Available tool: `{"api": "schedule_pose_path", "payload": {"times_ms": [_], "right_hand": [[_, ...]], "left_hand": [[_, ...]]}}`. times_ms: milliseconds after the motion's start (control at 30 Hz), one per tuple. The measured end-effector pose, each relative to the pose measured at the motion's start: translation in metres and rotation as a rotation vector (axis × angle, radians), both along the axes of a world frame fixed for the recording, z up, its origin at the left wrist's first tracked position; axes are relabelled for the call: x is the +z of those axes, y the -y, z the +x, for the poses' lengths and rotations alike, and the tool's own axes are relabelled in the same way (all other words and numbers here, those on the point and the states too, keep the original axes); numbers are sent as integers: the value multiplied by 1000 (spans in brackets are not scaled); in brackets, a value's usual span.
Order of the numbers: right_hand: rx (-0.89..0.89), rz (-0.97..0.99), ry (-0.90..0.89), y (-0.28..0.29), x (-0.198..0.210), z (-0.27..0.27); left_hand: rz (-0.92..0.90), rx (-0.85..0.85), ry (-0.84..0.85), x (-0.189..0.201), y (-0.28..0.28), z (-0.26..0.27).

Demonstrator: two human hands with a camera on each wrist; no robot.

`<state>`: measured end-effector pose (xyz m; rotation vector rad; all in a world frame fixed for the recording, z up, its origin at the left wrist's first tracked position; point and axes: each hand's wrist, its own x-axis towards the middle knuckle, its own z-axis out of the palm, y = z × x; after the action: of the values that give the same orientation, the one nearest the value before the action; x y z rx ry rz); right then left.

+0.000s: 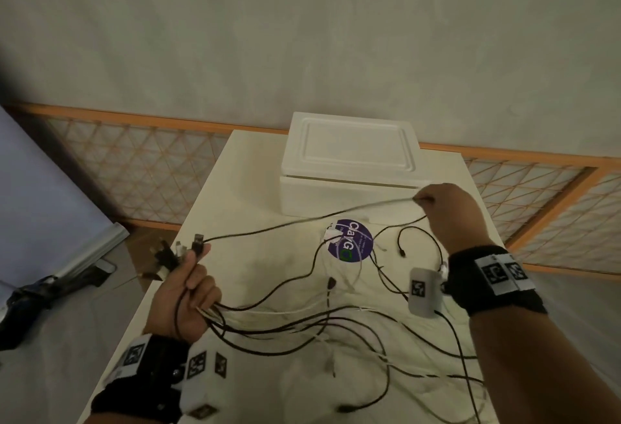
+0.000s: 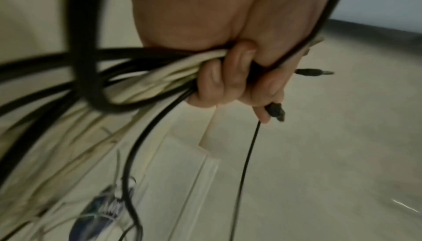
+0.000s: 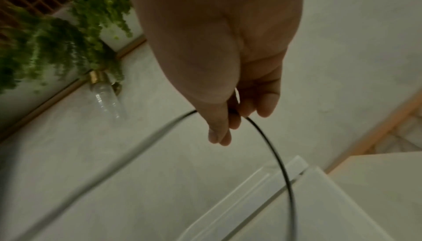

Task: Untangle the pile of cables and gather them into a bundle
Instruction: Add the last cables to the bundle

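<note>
Black and white cables [image 1: 302, 319] sprawl tangled over the cream table [image 1: 235, 188]. My left hand [image 1: 188, 292] is raised at the table's left edge and grips a bunch of cable ends [image 2: 160, 71], their plugs [image 1: 181, 252] sticking up past the fingers. One thin black cable [image 1: 302, 220] stretches from that bunch across to my right hand [image 1: 440, 208], which pinches it in front of the foam box. In the right wrist view the black cable [image 3: 271, 147] loops down from the pinching fingers [image 3: 223, 133].
A white foam box [image 1: 349, 161] with its lid on stands at the table's far side. A round purple sticker [image 1: 351, 240] lies under the cables mid-table. A wooden lattice screen [image 1: 134, 168] runs behind; a dark folded object [image 1: 50, 292] lies on the floor at left.
</note>
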<state>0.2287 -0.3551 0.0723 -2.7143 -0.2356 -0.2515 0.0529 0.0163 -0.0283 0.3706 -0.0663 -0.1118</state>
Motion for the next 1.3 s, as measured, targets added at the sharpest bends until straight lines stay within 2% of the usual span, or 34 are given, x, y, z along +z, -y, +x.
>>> {"api": "schedule_pose_path", "payload": {"times_ms": [67,133,300,400,433,467,500,600,667,800,867,967,1033,1067,1133,1167,1233,1300], "right_hand": [[-84,148,11,13,2,-1],[-171,265,38,25,-1,0],[-397,598,218,48,3,-4],[-408,429,389,63,11,-9],[-421,346,373,69,10,-10],[-438,244,302,74,8,-11],[-461,133,155,80,4,-9],[-500,-148,-389,83,2,-19],[-400,-142,-486,69,0,-26],[0,139,-278,-5,-7,-43],[227,162,-199,-48,-10,-54],[498,148,-130,-96,-14,-71],[663,206,-221,-114,-15,-84],[719,237,-332,-120,-16,-89],[728,336,-589,-124,-16,-95],[694,398,-624,-122,-19,-94],[560,510,-519,-113,-22,-88],[393,680,-393,-98,-20,-81]], "left_hand": [[126,157,-210,-5,-4,-5],[288,286,-346,-6,0,-9],[376,327,-409,-8,6,-4],[407,348,-448,-8,7,-2],[433,356,-477,-7,8,-1],[460,359,-507,-6,9,0],[495,358,-528,-5,10,1],[636,375,-602,-1,15,0],[703,406,-638,3,21,1],[951,419,-614,23,43,4],[1069,397,-530,37,57,4],[1328,291,-306,65,77,-1],[1415,157,-148,79,89,-3],[1423,122,-109,84,92,-4],[1402,115,-109,83,89,-4],[1393,143,-137,76,84,-3],[1386,153,-218,64,72,-3],[1354,77,-307,56,64,-2]]}}
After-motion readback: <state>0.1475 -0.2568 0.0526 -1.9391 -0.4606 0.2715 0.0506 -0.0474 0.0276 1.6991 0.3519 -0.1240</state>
